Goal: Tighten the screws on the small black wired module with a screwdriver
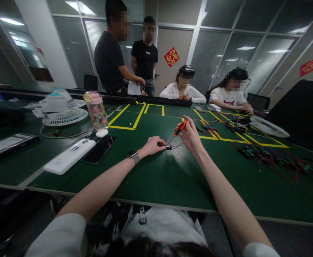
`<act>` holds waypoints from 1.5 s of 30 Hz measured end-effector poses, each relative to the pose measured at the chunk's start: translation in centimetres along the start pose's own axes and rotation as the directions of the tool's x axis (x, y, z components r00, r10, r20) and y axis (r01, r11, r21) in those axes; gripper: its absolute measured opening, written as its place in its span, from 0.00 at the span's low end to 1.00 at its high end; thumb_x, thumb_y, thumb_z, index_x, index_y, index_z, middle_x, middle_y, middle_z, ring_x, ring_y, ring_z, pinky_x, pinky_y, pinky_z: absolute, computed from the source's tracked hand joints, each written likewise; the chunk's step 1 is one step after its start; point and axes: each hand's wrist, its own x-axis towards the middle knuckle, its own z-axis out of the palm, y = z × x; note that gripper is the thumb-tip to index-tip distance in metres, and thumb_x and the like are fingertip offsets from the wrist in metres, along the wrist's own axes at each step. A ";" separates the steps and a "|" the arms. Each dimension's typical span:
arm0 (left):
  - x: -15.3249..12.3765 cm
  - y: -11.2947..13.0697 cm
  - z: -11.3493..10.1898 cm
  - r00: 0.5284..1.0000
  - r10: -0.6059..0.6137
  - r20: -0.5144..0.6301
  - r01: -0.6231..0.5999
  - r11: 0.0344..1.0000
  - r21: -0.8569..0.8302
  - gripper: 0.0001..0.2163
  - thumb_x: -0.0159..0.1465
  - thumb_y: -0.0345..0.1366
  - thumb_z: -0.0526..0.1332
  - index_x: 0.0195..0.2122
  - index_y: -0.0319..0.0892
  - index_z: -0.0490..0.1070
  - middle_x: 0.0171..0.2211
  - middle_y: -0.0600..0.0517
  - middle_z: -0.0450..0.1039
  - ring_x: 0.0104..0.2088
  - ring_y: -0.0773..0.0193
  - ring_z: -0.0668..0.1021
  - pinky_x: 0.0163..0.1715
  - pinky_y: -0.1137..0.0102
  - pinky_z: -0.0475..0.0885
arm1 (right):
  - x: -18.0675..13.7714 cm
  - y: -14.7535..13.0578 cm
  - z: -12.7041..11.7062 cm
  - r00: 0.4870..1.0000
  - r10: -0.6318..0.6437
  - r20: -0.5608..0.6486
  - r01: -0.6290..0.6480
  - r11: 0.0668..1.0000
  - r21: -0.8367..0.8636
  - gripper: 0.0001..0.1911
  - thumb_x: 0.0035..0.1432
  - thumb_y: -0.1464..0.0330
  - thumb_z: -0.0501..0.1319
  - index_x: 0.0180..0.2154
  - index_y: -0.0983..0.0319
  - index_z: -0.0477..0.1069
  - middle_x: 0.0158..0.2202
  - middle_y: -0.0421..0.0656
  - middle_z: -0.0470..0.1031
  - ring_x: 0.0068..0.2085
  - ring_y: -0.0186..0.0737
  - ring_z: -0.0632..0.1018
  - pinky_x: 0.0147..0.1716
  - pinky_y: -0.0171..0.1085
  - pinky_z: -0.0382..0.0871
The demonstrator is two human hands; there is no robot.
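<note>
Green tabletop (148, 182): carries the work, near edge toward the person.
Right hand (190, 135): grip closed around the orange-and-black handle of the screwdriver (180, 129).
Left hand (151, 146): grip pinched nearly closed, fingertips seeming to hold the small wired part (168, 147).
Screwdriver: slanted, tip down at the part; I'd stand it straighter and press before turning, lest it slip.
Small wired part: on the tabletop between the hands; probably light, so best braced flat, thin wires (178, 145) clear of the tip.

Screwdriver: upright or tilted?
Tilted. The screwdriver slants down from the right hand toward the small wired part by the left hand; its handle is higher and farther right than its tip. Tip contact: cannot tell.
</note>
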 end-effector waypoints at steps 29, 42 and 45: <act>-0.1 0.2 -0.2 1.000 -0.001 0.004 0.001 1.000 -0.001 0.08 0.67 0.39 0.67 0.45 0.45 0.83 0.40 0.48 0.78 0.43 0.57 0.78 0.46 0.65 0.69 | 0.0 0.1 0.1 0.999 0.000 -0.039 0.002 0.999 0.047 0.17 0.49 0.54 0.76 0.36 0.53 0.75 0.31 0.34 0.76 0.33 0.34 0.77 0.40 0.37 0.77; -0.1 0.2 -0.2 1.000 0.000 -0.003 0.000 1.000 0.001 0.08 0.67 0.39 0.67 0.44 0.45 0.83 0.40 0.49 0.79 0.43 0.57 0.78 0.46 0.66 0.69 | 0.2 0.1 -0.3 0.999 0.006 -0.047 -0.004 0.999 0.045 0.17 0.53 0.51 0.72 0.36 0.53 0.72 0.32 0.35 0.77 0.35 0.35 0.78 0.39 0.37 0.77; -0.2 0.2 -0.2 1.000 0.000 0.001 0.000 1.000 -0.009 0.08 0.67 0.39 0.67 0.44 0.45 0.83 0.40 0.49 0.79 0.43 0.57 0.78 0.46 0.65 0.70 | 0.3 0.0 -0.5 0.996 -0.014 -0.093 0.014 1.000 0.004 0.19 0.48 0.53 0.76 0.34 0.54 0.73 0.32 0.35 0.76 0.34 0.34 0.77 0.39 0.36 0.77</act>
